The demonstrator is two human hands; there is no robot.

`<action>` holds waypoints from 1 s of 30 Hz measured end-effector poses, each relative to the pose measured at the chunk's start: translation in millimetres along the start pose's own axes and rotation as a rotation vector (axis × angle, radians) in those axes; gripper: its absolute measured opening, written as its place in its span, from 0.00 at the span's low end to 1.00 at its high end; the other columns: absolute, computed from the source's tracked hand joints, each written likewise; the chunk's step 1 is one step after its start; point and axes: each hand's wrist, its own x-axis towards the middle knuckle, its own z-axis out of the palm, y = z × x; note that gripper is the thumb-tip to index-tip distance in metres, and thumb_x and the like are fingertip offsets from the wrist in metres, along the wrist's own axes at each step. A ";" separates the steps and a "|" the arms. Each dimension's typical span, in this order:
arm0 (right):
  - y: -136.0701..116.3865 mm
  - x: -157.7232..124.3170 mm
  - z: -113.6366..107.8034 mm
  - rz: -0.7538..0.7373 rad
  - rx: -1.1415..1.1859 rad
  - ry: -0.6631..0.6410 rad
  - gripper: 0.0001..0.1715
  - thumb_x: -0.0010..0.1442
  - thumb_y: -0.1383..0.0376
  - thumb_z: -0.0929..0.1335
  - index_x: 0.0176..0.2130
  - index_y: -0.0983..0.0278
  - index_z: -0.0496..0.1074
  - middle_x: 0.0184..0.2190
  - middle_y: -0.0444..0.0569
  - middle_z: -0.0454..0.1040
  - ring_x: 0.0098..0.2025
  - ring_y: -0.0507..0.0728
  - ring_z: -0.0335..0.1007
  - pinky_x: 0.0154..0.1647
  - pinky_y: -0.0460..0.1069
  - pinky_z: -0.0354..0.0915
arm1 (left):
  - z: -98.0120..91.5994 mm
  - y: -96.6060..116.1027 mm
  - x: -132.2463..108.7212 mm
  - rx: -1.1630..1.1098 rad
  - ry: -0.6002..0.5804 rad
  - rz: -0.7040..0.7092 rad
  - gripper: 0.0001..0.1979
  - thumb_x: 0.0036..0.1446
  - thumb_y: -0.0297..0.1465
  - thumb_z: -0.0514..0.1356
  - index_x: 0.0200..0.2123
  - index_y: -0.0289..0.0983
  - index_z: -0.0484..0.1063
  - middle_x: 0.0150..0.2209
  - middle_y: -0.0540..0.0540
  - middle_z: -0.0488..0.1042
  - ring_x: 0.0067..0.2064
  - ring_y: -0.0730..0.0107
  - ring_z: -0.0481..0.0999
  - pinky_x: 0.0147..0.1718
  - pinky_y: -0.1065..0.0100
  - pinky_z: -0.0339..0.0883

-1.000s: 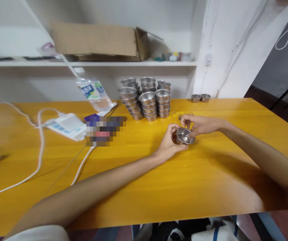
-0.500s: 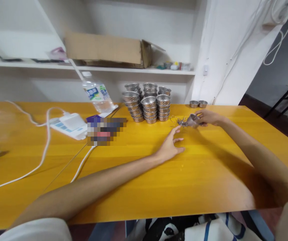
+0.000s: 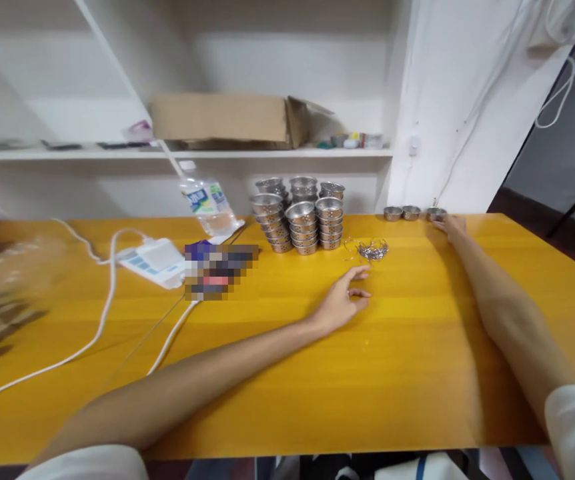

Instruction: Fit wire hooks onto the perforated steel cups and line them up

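While the glossy yellow table (image 3: pixel 392 387) spans beneath me, stacked perforated metal cups (image 3: pixel 302 233) stand beyond my left hand (image 3: pixel 340 303), its fingers spread and empty. My right hand (image 3: pixel 452 230) is at a round cup (image 3: pixel 435 212); whether it pinches, I cannot tell. This looks like placing, calling for a level release. Curved thin wires (image 3: pixel 373 251) lie tangled past my left fingertips.

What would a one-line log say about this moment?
right hand: at rightmost metal cup, hold unclear | left hand: open, holding nothing | wire pieces: heaped beside stacked cups
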 end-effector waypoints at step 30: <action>-35.0 -9.6 2.1 -0.159 0.014 0.069 0.19 0.71 0.81 0.59 0.54 0.70 0.70 0.39 0.52 0.73 0.34 0.49 0.68 0.35 0.50 0.63 | -153.3 119.6 84.7 1.010 0.282 0.523 0.12 0.68 0.35 0.72 0.38 0.34 0.76 0.44 0.40 0.80 0.68 0.44 0.57 0.74 0.29 0.46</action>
